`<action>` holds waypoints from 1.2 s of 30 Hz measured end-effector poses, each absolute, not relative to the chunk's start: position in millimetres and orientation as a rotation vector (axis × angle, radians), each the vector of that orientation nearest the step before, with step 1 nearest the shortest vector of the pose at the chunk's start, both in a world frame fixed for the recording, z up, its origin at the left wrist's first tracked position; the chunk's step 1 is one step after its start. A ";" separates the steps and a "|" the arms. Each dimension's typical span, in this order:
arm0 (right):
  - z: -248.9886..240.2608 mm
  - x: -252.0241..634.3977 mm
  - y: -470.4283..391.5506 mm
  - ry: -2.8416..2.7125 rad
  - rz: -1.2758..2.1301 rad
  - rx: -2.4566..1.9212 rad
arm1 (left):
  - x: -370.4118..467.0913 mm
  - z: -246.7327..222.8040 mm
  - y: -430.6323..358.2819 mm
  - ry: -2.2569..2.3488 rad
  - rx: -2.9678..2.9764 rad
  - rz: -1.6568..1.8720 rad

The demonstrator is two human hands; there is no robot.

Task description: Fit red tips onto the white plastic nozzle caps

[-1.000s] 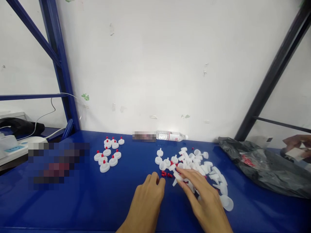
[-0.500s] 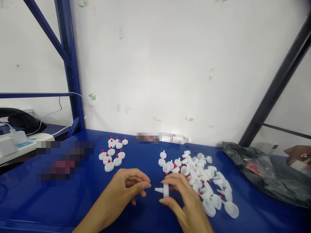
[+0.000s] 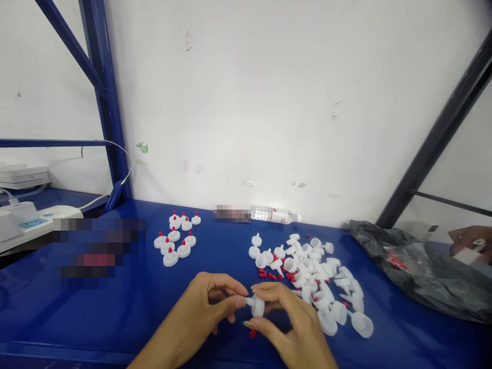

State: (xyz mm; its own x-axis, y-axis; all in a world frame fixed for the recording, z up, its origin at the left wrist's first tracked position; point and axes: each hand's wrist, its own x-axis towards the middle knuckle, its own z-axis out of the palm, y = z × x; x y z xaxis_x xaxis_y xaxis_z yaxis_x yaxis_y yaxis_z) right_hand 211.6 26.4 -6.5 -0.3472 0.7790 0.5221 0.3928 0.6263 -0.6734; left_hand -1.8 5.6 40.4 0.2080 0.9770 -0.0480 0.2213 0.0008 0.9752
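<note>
Between thumb and fingers of my right hand (image 3: 286,315) is a white nozzle cap (image 3: 258,306), its narrow tip pointing left. My left hand (image 3: 215,302) is closed in a pinch at that tip; whether a small piece sits between its fingertips is hidden. A red tip cover (image 3: 252,334) lies on the table just below my right thumb. White caps with red tips (image 3: 170,257) stand in a loose group at the left. To the right spreads a pile of white caps (image 3: 307,266), with small red covers (image 3: 272,277) along its near edge.
A clear bottle (image 3: 274,214) lies by the wall on the blue table (image 3: 115,318). A dark plastic bag (image 3: 415,271) is at the right, with another person's hand (image 3: 467,241) beyond it. A power strip (image 3: 38,223) sits at the far left.
My left hand has moved right and closed on the cap's tip. The cap has shifted slightly left in my right hand. Red covers near the pile, partly hidden before, now show.
</note>
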 end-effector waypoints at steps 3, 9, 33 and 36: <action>-6.6 212.1 25.2 -1.968 0.574 -0.922 | 2.8 38.2 4.3 1.252 1.498 0.940; -4.2 216.3 25.5 -1.902 0.594 -0.886 | 11.1 26.3 3.9 1.220 1.765 1.191; 5.8 209.7 26.4 -1.845 0.835 -1.209 | -32.2 52.6 -1.6 1.477 2.306 1.110; 10.8 210.0 25.8 -2.074 0.874 -1.246 | -71.7 58.0 -0.5 1.820 2.288 0.949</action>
